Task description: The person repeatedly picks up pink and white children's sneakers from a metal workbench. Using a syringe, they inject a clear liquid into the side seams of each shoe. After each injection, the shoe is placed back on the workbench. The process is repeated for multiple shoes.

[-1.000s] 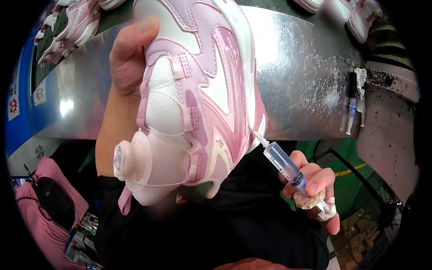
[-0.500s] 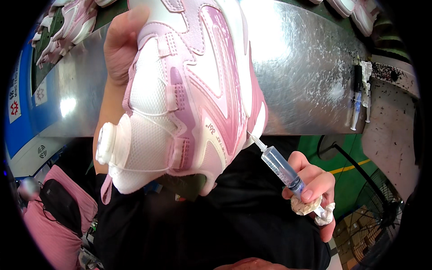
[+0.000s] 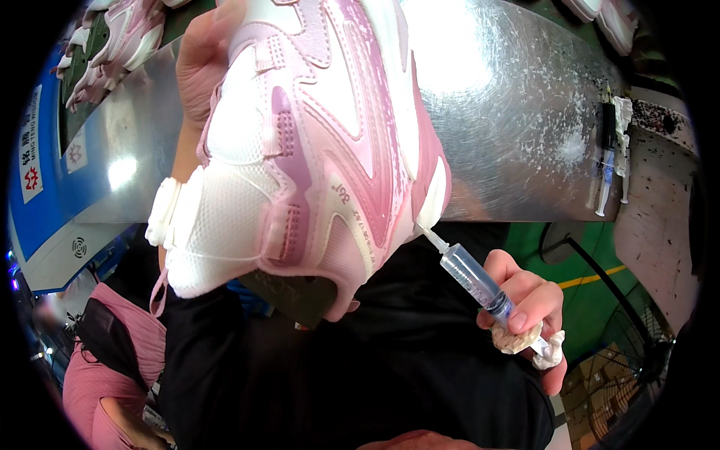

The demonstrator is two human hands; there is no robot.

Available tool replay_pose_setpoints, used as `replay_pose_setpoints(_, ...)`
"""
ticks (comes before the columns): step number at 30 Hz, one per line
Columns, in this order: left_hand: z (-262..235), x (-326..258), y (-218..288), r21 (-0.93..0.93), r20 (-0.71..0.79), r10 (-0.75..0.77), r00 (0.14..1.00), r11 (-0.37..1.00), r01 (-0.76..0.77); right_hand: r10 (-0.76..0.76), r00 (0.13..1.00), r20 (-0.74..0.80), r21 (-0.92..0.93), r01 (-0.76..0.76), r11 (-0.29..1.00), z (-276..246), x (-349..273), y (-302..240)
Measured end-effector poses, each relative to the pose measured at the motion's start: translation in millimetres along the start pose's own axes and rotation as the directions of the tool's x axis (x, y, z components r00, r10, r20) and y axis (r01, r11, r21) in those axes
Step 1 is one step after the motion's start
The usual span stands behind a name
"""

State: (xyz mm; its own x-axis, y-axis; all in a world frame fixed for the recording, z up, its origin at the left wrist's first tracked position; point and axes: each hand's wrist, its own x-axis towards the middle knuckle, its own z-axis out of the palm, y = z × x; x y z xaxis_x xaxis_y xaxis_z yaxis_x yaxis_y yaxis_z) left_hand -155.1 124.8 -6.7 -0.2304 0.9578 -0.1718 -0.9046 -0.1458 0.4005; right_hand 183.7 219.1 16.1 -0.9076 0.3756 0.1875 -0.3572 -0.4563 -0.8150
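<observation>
Here the left hand (image 3: 206,56) grips the pink-and-white sneaker (image 3: 300,150) raised over the metal tabletop (image 3: 517,112). At five o'clock, the right hand (image 3: 525,307) closes around a syringe (image 3: 469,274), tip touching the sole edge. Judging by this, glue touch-up is underway; next calls for a steady plunger press.

Setting: shoe factory, assembly or finishing line.
Work surface: brushed sheet-metal bench (image 3: 517,135), scuffed and speckled with white residue along its right side.
Product in hand: pink-and-white sports shoe (image 3: 315,150), with a syringe-type applicator (image 3: 472,277) set at its sole edge.
Product in line: further pink-and-white shoes (image 3: 112,37) in a row at the upper left, more at the upper right (image 3: 607,19).
Tools: spare applicators (image 3: 609,161) parked at the bench's right end.
Floor: green painted (image 3: 600,277), with a yellow marking line (image 3: 589,277).
Personnel: a second person in pink (image 3: 105,367) at the lower left.
</observation>
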Motion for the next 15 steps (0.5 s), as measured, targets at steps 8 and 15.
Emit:
replay_pose_setpoints(8,-1.9,-1.7,-0.4,-0.042,0.009,-0.059,0.998,0.997,0.059,-0.004,1.0,0.025,-0.002,0.004,1.0,-3.3,0.4,3.1)
replay_pose_setpoints(15,-0.2,-5.7,0.1,-0.018,-0.049,-0.084,0.995,0.996,0.083,-0.042,0.998,0.053,-0.129,0.049,0.99,-3.2,-5.6,5.9)
